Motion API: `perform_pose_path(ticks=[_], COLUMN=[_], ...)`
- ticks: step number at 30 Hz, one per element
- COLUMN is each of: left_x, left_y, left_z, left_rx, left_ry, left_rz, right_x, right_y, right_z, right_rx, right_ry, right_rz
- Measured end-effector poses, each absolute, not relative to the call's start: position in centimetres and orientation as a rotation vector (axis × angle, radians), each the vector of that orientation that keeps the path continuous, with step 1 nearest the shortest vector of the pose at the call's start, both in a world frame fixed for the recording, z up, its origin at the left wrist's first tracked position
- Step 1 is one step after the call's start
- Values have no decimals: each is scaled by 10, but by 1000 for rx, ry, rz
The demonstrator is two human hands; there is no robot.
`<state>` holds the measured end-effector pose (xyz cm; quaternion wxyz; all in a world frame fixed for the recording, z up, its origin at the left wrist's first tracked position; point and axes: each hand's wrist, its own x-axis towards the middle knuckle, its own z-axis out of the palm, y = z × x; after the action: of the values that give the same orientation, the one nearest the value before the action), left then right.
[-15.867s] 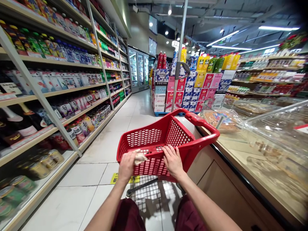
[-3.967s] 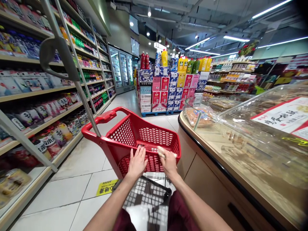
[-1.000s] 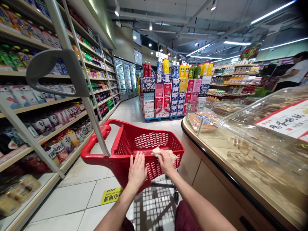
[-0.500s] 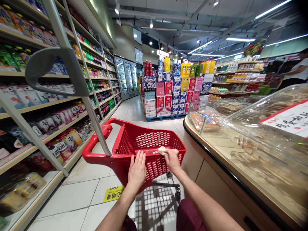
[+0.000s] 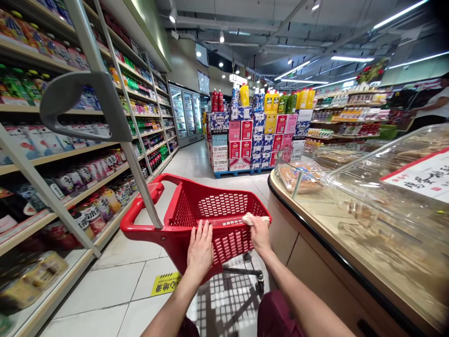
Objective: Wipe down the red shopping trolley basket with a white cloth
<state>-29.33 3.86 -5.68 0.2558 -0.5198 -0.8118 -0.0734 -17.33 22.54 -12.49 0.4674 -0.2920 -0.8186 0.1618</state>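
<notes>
A red plastic shopping cart (image 5: 175,230) with slotted basket walls stands in front of me. My left hand (image 5: 199,248) lies flat against its near side, fingers stretched along the rim and slightly apart. At the far right end of the same rim is my right hand (image 5: 260,234), closed around a crumpled whitish cloth (image 5: 247,218). The cloth touches the rim or lies just over it. Some of it is hidden under the fingers. Inside the basket, no goods show.
Drink shelves (image 5: 91,187) line the left. A metal pole with a grey looped grip (image 5: 84,105) rises before them. At right is a counter with clear food covers (image 5: 372,187). Stacked drink cartons (image 5: 245,145) stand ahead; a person (image 5: 433,103) is far right. A yellow floor sticker (image 5: 164,283) lies below.
My right hand has slid to the right along the cart's rim with the cloth, toward the corner. My left hand has stayed in place on the near side.
</notes>
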Motion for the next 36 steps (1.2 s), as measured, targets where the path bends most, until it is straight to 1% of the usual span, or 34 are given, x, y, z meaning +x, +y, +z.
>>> perform_pose_path(ticks=[3, 8, 10, 13, 15, 19, 21, 26, 31, 33, 36], left_x=[-290, -293, -300, -310, -312, -315, -319, -335, -346, -349, -348], left_y=[42, 36, 25, 9, 4, 1, -6, -30, -31, -33, -35], left_z=[-60, -51, -43, -32, -30, -32, -32, -32, -35, -34, -31], left_rx=[-1391, -1431, -1344, -1186, -1178, -1224, -1259, -1179, -1219, -1250, -1252], left_ry=[-2219, -2221, -2235, -2255, -2253, -2213, -2164, -2076, -2010, -1988, -2026], left_rz=[-229, -214, -219, -232, -226, -245, -269, -342, -320, -305, -312], right_x=[-173, -206, -199, -184, -192, -235, -244, -236, -279, -284, -257], right_y=[226, 185, 190, 203, 194, 144, 133, 140, 96, 95, 128], right_z=[-126, -115, -113, -113, -111, -99, -95, -93, -68, -64, -78], right_rx=[-813, -438, -472, -649, -668, -404, -308, -490, -223, -167, -219], right_ry=[-1960, -2216, -2209, -2099, -2077, -2175, -2215, -2134, -2130, -2126, -2122], right_rz=[376, 346, 309, 276, 277, 311, 322, 362, 523, 563, 573])
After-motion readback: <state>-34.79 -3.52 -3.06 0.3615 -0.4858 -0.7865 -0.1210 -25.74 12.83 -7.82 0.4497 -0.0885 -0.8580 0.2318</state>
